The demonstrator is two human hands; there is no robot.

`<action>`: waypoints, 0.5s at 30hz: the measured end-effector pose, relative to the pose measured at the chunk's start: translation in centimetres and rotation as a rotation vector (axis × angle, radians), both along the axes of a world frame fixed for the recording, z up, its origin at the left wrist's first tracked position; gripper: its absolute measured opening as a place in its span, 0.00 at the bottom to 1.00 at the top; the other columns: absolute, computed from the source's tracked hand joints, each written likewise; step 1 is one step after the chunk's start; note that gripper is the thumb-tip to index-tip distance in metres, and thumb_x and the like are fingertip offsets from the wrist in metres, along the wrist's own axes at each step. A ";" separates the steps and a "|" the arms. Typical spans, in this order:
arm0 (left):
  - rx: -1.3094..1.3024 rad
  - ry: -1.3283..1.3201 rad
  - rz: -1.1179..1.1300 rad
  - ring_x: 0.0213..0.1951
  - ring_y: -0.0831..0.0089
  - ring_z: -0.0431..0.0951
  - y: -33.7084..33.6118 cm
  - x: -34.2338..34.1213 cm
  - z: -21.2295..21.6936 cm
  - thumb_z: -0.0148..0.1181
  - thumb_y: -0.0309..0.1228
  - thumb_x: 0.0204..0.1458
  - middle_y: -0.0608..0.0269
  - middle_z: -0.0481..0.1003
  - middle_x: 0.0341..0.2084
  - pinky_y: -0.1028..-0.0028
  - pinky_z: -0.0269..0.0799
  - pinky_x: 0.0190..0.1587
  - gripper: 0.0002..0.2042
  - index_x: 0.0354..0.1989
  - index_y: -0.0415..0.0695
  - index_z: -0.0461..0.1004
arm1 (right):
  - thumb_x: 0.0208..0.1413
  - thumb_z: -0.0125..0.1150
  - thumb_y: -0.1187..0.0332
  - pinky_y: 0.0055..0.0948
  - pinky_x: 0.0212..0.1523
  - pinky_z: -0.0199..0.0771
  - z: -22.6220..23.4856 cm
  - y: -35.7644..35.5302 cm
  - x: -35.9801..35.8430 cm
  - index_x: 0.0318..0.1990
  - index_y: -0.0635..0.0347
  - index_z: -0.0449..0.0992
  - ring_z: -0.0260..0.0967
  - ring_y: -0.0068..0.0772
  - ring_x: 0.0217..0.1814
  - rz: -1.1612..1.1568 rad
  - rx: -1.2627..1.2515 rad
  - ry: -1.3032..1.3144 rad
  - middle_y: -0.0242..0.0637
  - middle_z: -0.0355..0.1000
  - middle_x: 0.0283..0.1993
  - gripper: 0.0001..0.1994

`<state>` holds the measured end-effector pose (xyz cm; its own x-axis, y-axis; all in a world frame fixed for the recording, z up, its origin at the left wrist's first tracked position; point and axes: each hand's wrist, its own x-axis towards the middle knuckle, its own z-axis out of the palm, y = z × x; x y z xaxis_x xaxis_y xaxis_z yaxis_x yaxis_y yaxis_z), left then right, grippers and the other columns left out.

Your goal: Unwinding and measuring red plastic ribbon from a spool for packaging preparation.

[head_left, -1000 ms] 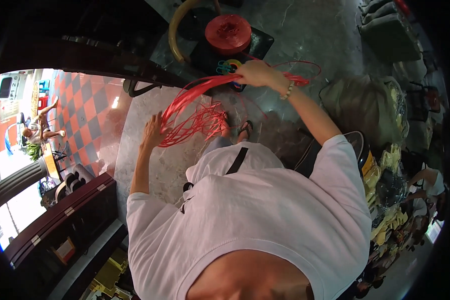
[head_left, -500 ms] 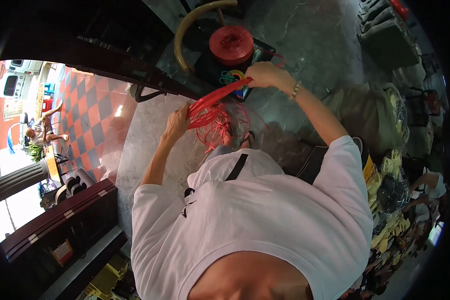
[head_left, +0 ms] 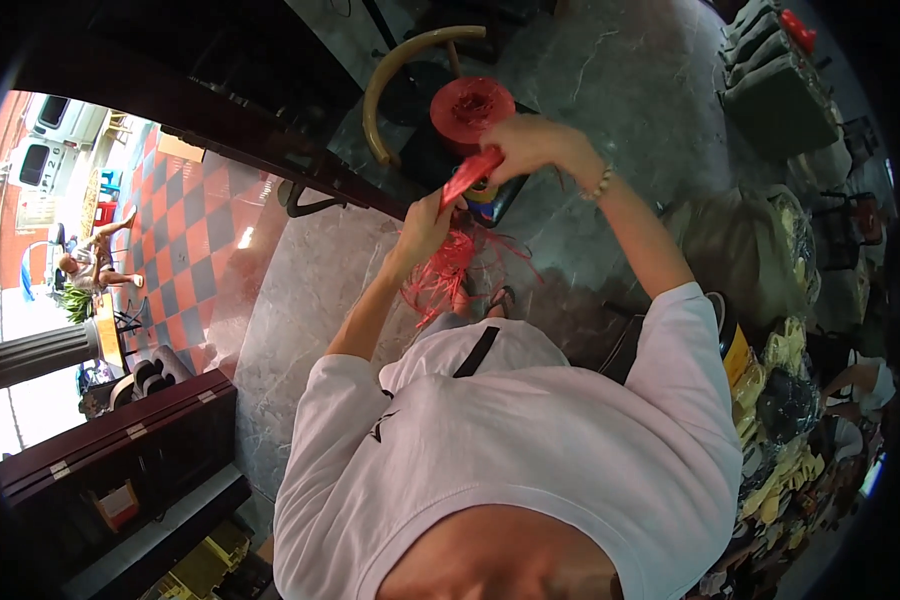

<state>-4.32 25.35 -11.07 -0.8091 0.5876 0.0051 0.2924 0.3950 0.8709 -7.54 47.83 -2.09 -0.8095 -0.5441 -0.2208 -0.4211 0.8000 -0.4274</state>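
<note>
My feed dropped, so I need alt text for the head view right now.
Seen from above, a person in a white shirt pulls a red plastic strip taut between the left hand and right hand, above a red spool. Loose red strands hang below the left hand over a grey marble floor.

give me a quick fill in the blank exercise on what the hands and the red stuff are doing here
1. The right hand and left hand hold a flat strip of plastic string coloured ____.
2. A loose bundle of red strands hangs below the ____ hand.
3. The red spool stands on the ____ floor.
4. A beaded bracelet sits on the ____ wrist.

Missing words: red; left; marble; right
</note>
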 end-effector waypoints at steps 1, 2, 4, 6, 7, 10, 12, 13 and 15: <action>0.003 0.004 -0.004 0.29 0.58 0.74 -0.1 -0.2 -0.4 0.47 0.24 0.49 0.52 0.72 0.25 0.68 0.67 0.33 0.06 0.33 0.36 0.69 | 0.35 0.62 0.61 0.33 0.34 0.69 0.0 1.4 -0.5 0.30 0.62 0.74 0.71 0.41 0.34 -0.030 -0.115 0.034 0.43 0.72 0.29 0.16; -0.061 0.133 0.052 0.29 0.56 0.72 0.0 -0.4 -0.8 0.48 0.24 0.48 0.51 0.72 0.26 0.67 0.67 0.34 0.06 0.33 0.37 0.69 | 0.35 0.62 0.61 0.33 0.34 0.69 0.0 2.3 -0.9 0.30 0.62 0.74 0.71 0.41 0.34 -0.034 -0.111 0.039 0.43 0.72 0.29 0.16; -0.119 0.266 0.104 0.29 0.55 0.71 0.3 -0.9 -1.7 0.49 0.24 0.47 0.50 0.71 0.28 0.65 0.66 0.35 0.06 0.33 0.38 0.70 | 0.43 0.60 0.65 0.25 0.31 0.68 -0.5 3.6 -1.5 0.33 0.62 0.72 0.69 0.29 0.29 -0.107 -0.563 0.054 0.37 0.71 0.27 0.12; -0.187 0.682 0.186 0.29 0.54 0.69 1.3 -1.1 -1.9 0.51 0.24 0.46 0.52 0.70 0.28 0.64 0.65 0.36 0.10 0.38 0.39 0.70 | 0.47 0.58 0.67 0.21 0.29 0.66 0.5 2.2 -1.2 0.33 0.62 0.71 0.66 0.23 0.28 -0.187 -0.808 -0.153 0.32 0.69 0.25 0.09; -0.185 0.685 0.188 0.29 0.54 0.69 2.0 -1.3 -2.3 0.51 0.24 0.46 0.52 0.70 0.28 0.64 0.65 0.36 0.10 0.38 0.39 0.70 | 0.51 0.56 0.69 0.17 0.27 0.64 1.0 1.2 -0.9 0.33 0.62 0.70 0.63 0.17 0.26 -0.267 -1.050 -0.368 0.28 0.66 0.24 0.06; 0.397 -0.162 0.037 0.48 0.72 0.65 4.2 -1.1 -0.8 0.44 0.28 0.56 0.60 0.67 0.45 0.74 0.56 0.53 0.15 0.51 0.38 0.62 | 0.52 0.55 0.69 0.13 0.25 0.61 0.9 -1.2 -0.2 0.36 0.61 0.68 0.58 0.13 0.24 -0.385 -1.349 -0.539 0.23 0.62 0.24 0.06; 0.447 -0.274 0.001 0.41 0.78 0.66 5.1 -0.4 -0.4 0.42 0.30 0.57 0.64 0.69 0.41 0.77 0.58 0.47 0.15 0.50 0.37 0.64 | 0.52 0.55 0.70 0.13 0.24 0.61 0.2 -2.0 -0.5 0.36 0.58 0.69 0.55 0.12 0.22 -0.487 -1.591 -0.631 0.21 0.61 0.24 0.06; 0.495 -0.387 -0.028 0.34 0.83 0.66 5.7 -0.1 -0.3 0.40 0.32 0.58 0.67 0.70 0.36 0.81 0.61 0.41 0.15 0.49 0.37 0.65 | 0.52 0.55 0.70 0.13 0.24 0.61 0.1 -2.0 -0.6 0.36 0.58 0.69 0.55 0.12 0.22 -0.488 -1.591 -0.625 0.21 0.61 0.24 0.06; 0.566 -0.404 -0.025 0.32 0.80 0.68 6.6 0.8 0.6 0.37 0.37 0.59 0.65 0.71 0.35 0.81 0.63 0.40 0.17 0.46 0.36 0.66 | 0.51 0.56 0.69 0.13 0.24 0.62 0.0 -2.5 -0.6 0.36 0.56 0.69 0.56 0.11 0.23 -0.650 -1.661 -0.683 0.20 0.61 0.24 0.06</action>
<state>-3.52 31.95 -10.50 -0.7982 0.6022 0.0174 -0.0950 -0.1543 0.9835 -8.15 45.29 -2.04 -0.9593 -0.2045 -0.1947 0.2794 -0.5887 -0.7585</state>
